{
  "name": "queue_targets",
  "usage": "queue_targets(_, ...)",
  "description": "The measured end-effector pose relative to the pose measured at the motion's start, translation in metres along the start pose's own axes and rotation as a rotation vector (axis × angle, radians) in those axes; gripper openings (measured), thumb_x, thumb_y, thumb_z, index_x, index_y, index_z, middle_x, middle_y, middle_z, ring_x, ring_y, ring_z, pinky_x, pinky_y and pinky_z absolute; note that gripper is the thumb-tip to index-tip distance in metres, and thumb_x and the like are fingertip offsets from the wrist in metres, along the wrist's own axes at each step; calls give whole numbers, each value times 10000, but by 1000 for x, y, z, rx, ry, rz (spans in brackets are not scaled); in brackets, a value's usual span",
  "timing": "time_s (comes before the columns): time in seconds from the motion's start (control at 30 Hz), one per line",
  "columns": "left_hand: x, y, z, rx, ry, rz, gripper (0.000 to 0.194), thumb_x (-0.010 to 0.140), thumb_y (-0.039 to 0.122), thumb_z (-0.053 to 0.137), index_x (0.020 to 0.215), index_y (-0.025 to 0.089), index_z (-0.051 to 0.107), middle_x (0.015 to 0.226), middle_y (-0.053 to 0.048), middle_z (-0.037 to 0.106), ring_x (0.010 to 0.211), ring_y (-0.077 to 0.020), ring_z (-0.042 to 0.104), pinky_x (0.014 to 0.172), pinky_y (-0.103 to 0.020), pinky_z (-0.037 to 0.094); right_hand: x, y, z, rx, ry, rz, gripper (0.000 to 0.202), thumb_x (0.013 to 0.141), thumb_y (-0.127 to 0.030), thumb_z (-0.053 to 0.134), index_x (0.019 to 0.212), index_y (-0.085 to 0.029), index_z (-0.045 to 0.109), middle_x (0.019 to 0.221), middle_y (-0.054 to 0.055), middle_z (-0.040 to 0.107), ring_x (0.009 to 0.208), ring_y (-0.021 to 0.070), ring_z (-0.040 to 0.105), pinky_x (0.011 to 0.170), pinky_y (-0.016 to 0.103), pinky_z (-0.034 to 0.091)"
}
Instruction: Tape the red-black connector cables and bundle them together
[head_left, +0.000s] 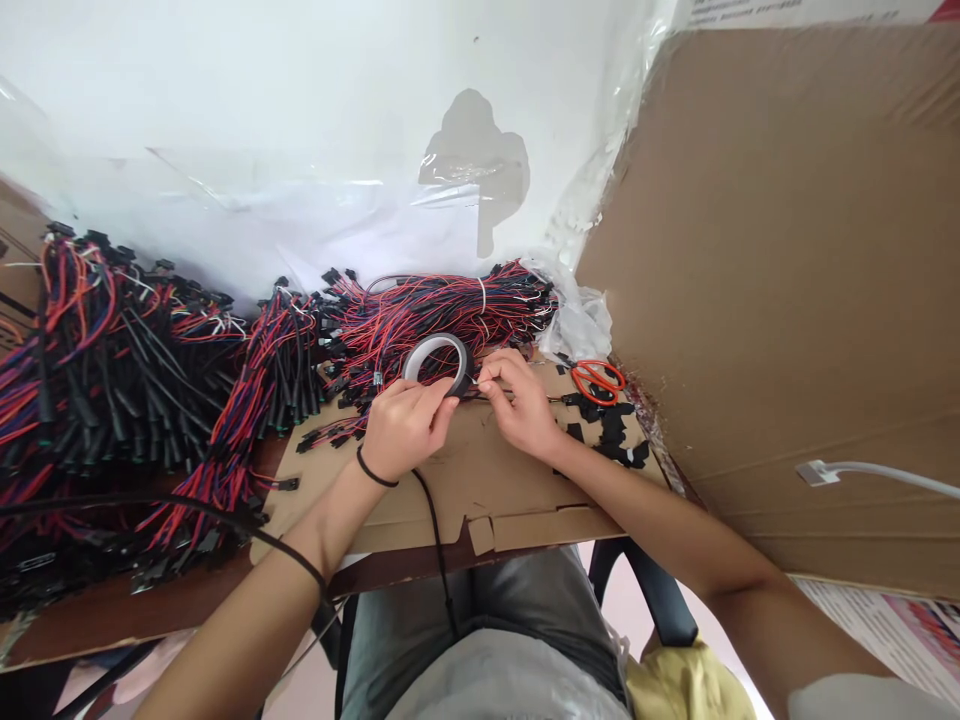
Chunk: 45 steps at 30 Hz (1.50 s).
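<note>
My left hand (405, 425) is closed on a roll of black tape (466, 368), its thumb and fingers gripping the lower edge. The roll stands tilted, with its pale inner core facing me. Close to the right side of the roll, my right hand (519, 408) makes a pinch. A tiny light tip shows at its fingertips, too small to name. A thin dark wire runs behind my right hand toward the right. Beneath both hands lies a flat cardboard sheet (420, 510).
Behind the hands lies a tied bundle of red and dark wires (442, 315). More wire bundles with black connectors (150, 370) fill the left. Orange-handled scissors (598, 382) and black tape pieces (613, 430) lie at right, beside a tall cardboard wall (772, 250). A black cable (435, 530) hangs over the front edge.
</note>
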<state>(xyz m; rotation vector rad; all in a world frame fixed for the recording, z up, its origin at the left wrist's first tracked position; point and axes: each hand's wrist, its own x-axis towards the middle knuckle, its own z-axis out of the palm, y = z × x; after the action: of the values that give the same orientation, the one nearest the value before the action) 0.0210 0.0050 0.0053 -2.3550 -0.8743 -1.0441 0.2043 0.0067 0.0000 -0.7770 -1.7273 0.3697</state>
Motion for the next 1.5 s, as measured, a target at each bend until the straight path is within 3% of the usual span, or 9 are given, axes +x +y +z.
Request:
queue_targets(0.2,0,2,-3,10,-5,9,164,887,205,512,957,130,639,632,-30,680,552,-163,623,601,-297,482,3,8,-4,163,-93,153,278,904,-404,514,722,-194,522,787,30,552,779,152,528,734,306,446)
queue_targets(0.3,1,5,-2,3,14,29,155,880,202,525,946,128,644,595,-18,658,524,-153,605,597,-288,494,4,20,-3,203,-56,298,331,867,-486,547,720,-191,573,790,33,575,773,154,556,727,305,476)
queue_targets(0.4,1,6,-1,12,37,36,146,877,203,530,916,133,651,590,-18,660,491,-140,588,582,-276,500,5,27,-5,82,63,323,347,894,-502,492,977,-210,659,1029,80,610,892,169,586,808,328,498)
queue_targets(0.47,-1,7,0,18,40,40,144,872,201,534,897,132,657,590,-22,663,481,-138,585,578,-276,504,5,27,-7,-26,107,275,410,926,-472,438,1241,-245,574,1230,103,560,949,169,589,853,348,498)
queue_targets(0.57,-2,7,2,14,8,32,161,871,200,527,902,127,667,593,-29,665,490,-147,598,576,-284,505,5,21,-9,-149,8,151,458,944,-394,424,1380,-261,461,1279,95,576,1041,185,578,925,387,475)
queue_targets(0.7,-3,8,3,44,-33,28,181,882,213,512,910,134,673,586,-26,664,497,-149,605,568,-279,496,2,16,-4,-227,-153,12,344,907,-301,525,1231,-239,623,1047,64,708,999,200,591,931,397,458)
queue_targets(0.87,-3,5,2,89,-23,25,172,874,219,533,880,120,674,601,-39,678,481,-151,595,562,-281,494,-1,18,-1,-215,-162,24,191,888,-257,565,961,-238,741,841,53,725,841,197,592,810,378,476)
queue_targets(1.07,-3,5,3,107,-76,26,193,884,227,512,863,135,680,575,-31,666,478,-152,596,555,-283,486,0,13,-2,-216,-177,54,206,841,-150,540,902,-221,723,846,47,722,832,196,575,794,361,475)
queue_targets(1.5,-2,5,2,109,-102,171,206,904,217,488,924,113,665,556,-22,636,487,-142,580,563,-292,472,6,14,-5,-90,-227,156,150,806,-174,529,689,-186,622,713,14,658,715,142,552,718,284,447)
